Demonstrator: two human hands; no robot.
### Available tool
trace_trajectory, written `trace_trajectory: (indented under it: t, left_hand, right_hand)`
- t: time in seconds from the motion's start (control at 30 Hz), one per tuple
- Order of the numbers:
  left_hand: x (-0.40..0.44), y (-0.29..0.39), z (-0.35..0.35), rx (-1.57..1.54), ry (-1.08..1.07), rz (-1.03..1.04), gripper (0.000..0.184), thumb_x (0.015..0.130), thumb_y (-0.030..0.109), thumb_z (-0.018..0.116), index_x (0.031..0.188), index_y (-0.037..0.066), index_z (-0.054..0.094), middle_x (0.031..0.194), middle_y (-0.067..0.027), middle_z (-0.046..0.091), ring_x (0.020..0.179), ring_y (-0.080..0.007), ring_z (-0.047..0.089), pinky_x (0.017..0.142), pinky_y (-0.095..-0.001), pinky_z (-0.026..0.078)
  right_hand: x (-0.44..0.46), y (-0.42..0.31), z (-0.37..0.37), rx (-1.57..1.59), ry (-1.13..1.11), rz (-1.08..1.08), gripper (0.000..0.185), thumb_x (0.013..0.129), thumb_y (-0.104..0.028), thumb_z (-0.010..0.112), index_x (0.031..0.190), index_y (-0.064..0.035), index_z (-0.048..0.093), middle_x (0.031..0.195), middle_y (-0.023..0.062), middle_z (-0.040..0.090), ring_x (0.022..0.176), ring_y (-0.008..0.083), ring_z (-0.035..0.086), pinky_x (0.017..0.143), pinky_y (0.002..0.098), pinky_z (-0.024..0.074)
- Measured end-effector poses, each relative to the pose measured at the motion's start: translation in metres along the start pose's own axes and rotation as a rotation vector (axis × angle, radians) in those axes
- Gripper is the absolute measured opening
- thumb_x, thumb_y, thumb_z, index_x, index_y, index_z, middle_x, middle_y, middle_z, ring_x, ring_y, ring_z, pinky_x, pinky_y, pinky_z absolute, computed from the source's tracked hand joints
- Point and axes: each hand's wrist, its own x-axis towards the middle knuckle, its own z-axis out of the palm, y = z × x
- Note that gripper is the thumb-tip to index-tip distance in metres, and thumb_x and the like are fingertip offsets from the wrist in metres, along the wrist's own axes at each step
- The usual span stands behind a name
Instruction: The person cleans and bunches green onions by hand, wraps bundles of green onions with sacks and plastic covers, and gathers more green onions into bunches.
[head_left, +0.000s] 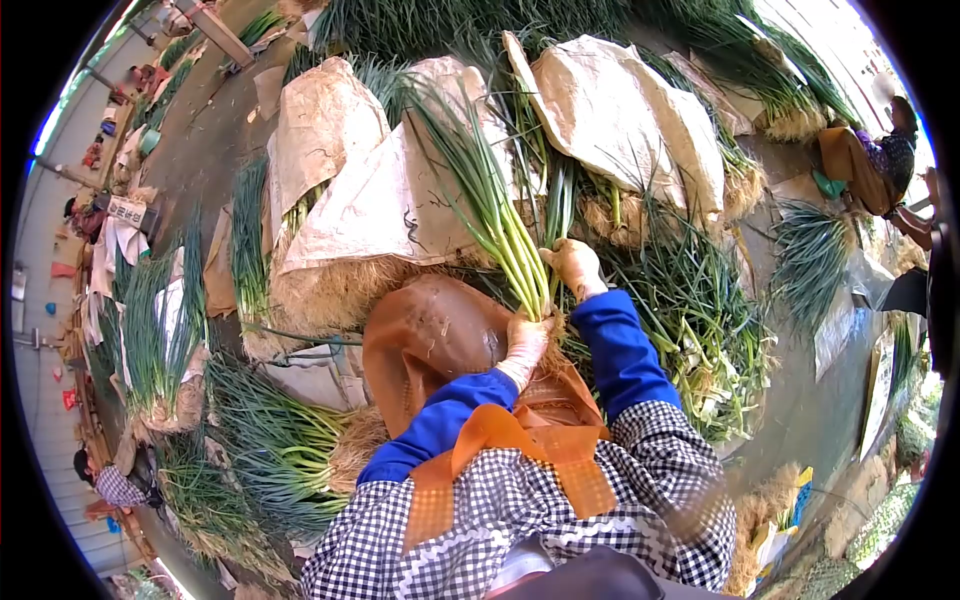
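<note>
A bunch of green onions [508, 245] stands over my lap, its white ends and roots low and its leaves fanning up to the left. My left hand [527, 345] is closed around the bunch near the roots. My right hand [575, 266] is closed just right of the stems, with green leaves rising beside its fingers; what exactly it pinches is hard to make out. Beneath the hands lies a brown apron [430, 330] over my knees. Loose leaves and trimmings [700, 330] are heaped to the right.
Pale sacks [620, 110] cover onion bundles in front. More onions [280, 440] lie at the left, and another bundle [810, 255] at the right. A person [885, 155] sits at the far right. Another person [120, 485] is at the lower left.
</note>
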Motion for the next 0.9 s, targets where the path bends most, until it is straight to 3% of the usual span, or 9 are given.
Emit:
trace_trajectory:
  t: [0.13, 0.37, 0.43, 0.5, 0.57, 0.7, 0.73, 0.83, 0.9]
  left_hand:
    - [0.000, 0.001, -0.002, -0.060, -0.005, -0.041, 0.031, 0.069, 0.002, 0.067, 0.099, 0.002, 0.059, 0.086, -0.0027, 0.064, 0.075, -0.0164, 0.058, 0.070, -0.0290, 0.048]
    - [0.015, -0.018, -0.001, -1.073, -0.083, -0.340, 0.026, 0.075, -0.013, 0.055, 0.099, -0.004, 0.057, 0.086, -0.0079, 0.059, 0.073, -0.0194, 0.060, 0.067, -0.0304, 0.053]
    - [0.012, -0.008, -0.003, -0.876, -0.016, -0.281, 0.025, 0.073, -0.012, 0.058, 0.096, -0.002, 0.059, 0.081, -0.0067, 0.060, 0.072, -0.0206, 0.061, 0.066, -0.0301, 0.053]
    - [0.006, 0.008, -0.006, -0.850, -0.038, -0.344, 0.025, 0.074, -0.012, 0.058, 0.096, -0.002, 0.059, 0.082, -0.0070, 0.060, 0.073, -0.0206, 0.061, 0.067, -0.0300, 0.053]
    - [-0.004, 0.040, -0.006, -0.886, -0.097, -0.348, 0.023, 0.075, -0.009, 0.058, 0.097, -0.001, 0.060, 0.085, -0.0080, 0.062, 0.074, -0.0201, 0.062, 0.070, -0.0299, 0.053]
    - [-0.001, 0.028, -0.014, -0.936, -0.257, -0.440, 0.026, 0.080, 0.000, 0.055, 0.105, -0.004, 0.057, 0.092, -0.0114, 0.063, 0.084, -0.0237, 0.062, 0.078, -0.0333, 0.051]
    - [0.000, 0.031, -0.015, -0.973, -0.279, -0.491, 0.023, 0.080, 0.000, 0.056, 0.103, -0.004, 0.058, 0.091, -0.0115, 0.063, 0.080, -0.0232, 0.062, 0.076, -0.0332, 0.052]
    - [-0.004, 0.032, -0.018, -0.914, -0.202, -0.553, 0.021, 0.080, -0.001, 0.059, 0.101, -0.004, 0.060, 0.088, -0.0114, 0.064, 0.077, -0.0227, 0.063, 0.072, -0.0330, 0.053]
    - [-0.002, 0.023, -0.017, -0.860, -0.121, -0.553, 0.020, 0.079, -0.001, 0.060, 0.099, -0.005, 0.060, 0.087, -0.0114, 0.064, 0.076, -0.0226, 0.062, 0.071, -0.0330, 0.053]
  right_hand:
    - [-0.025, 0.023, 0.047, 0.330, 0.242, -0.143, 0.029, 0.083, -0.034, 0.058, 0.071, -0.0079, 0.057, 0.063, 0.0114, 0.059, 0.060, 0.0301, 0.058, 0.055, 0.0372, 0.0463]
    - [-0.152, 0.051, -0.061, 1.029, -0.314, 0.119, 0.022, 0.085, -0.026, 0.060, 0.072, -0.0082, 0.059, 0.057, -0.0059, 0.049, 0.051, 0.0019, 0.045, 0.044, 0.0208, 0.0342]
    - [-0.148, 0.102, -0.075, 0.933, -0.235, 0.182, 0.024, 0.083, -0.029, 0.060, 0.073, -0.0070, 0.061, 0.059, 0.0002, 0.056, 0.051, 0.0106, 0.053, 0.047, 0.0268, 0.0422]
    - [-0.131, 0.165, -0.045, -0.451, -0.079, 0.169, 0.027, 0.082, -0.032, 0.059, 0.076, -0.0054, 0.062, 0.066, 0.0098, 0.063, 0.059, 0.0234, 0.062, 0.056, 0.0352, 0.0489]
    - [-0.112, 0.141, -0.028, 0.065, 0.192, -0.017, 0.033, 0.084, -0.035, 0.055, 0.094, -0.0047, 0.064, 0.075, 0.0133, 0.065, 0.068, 0.0251, 0.064, 0.064, 0.0362, 0.0499]
    - [-0.054, 0.059, 0.015, 1.157, -0.333, 0.106, 0.028, 0.090, -0.026, 0.049, 0.105, -0.0047, 0.060, 0.079, 0.0045, 0.062, 0.066, 0.0093, 0.054, 0.057, 0.0260, 0.0450]
    - [-0.013, 0.083, 0.080, 0.655, 0.059, -0.621, 0.030, 0.090, -0.026, 0.052, 0.108, -0.0030, 0.059, 0.081, 0.0044, 0.061, 0.068, 0.0105, 0.056, 0.059, 0.0268, 0.0462]
    - [-0.033, 0.010, 0.059, 1.926, -0.468, 0.209, 0.032, 0.089, -0.035, 0.054, 0.085, -0.0042, 0.060, 0.059, 0.0005, 0.054, 0.050, 0.0104, 0.052, 0.043, 0.0240, 0.0416]
    - [-0.033, 0.003, 0.072, 1.749, -0.287, 0.192, 0.032, 0.090, -0.036, 0.053, 0.079, -0.0063, 0.059, 0.055, -0.0009, 0.053, 0.045, 0.0090, 0.047, 0.040, 0.0226, 0.0384]
